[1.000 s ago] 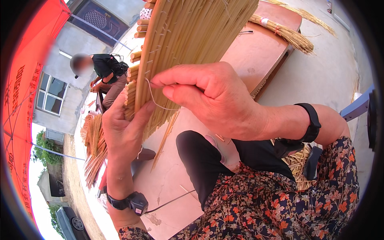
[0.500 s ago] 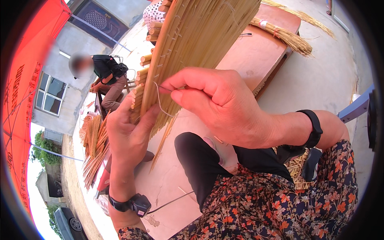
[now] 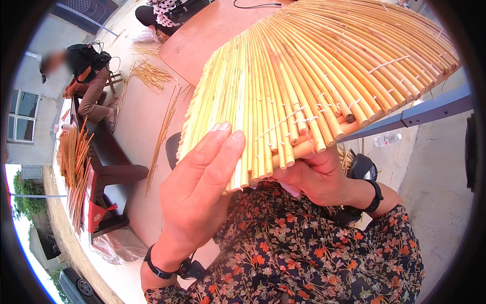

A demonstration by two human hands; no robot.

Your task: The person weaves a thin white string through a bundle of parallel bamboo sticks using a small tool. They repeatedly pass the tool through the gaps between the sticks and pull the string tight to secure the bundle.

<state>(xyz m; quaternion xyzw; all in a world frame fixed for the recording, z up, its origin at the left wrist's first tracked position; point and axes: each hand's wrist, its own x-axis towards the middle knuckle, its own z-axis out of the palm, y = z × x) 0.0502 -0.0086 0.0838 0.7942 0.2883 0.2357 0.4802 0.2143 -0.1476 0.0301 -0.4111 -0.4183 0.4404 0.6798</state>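
A fan-shaped mat of yellow straw stalks (image 3: pixel 324 81), stitched with white thread, fills the upper middle and right of the head view, its flat face turned to me. My left hand (image 3: pixel 202 187) lies against its lower left edge, fingers pressed flat on the stalks. My right hand (image 3: pixel 316 177) grips the mat's lower end from underneath, partly hidden by the stalks. Both wrists wear black bands. My flowered sleeves and lap (image 3: pixel 304 253) lie below.
A seated person (image 3: pixel 88 76) works at the upper left beside a dark wooden bench (image 3: pixel 109 162) with straw bundles (image 3: pixel 73 162). Loose stalks (image 3: pixel 152 76) lie on the concrete floor. Another person (image 3: pixel 172 10) sits at the top. A blue bar (image 3: pixel 430 109) crosses at right.
The mat has swung from edge-on to face-on and now covers much of the view. My right hand let go of the thread and moved under the mat's lower end.
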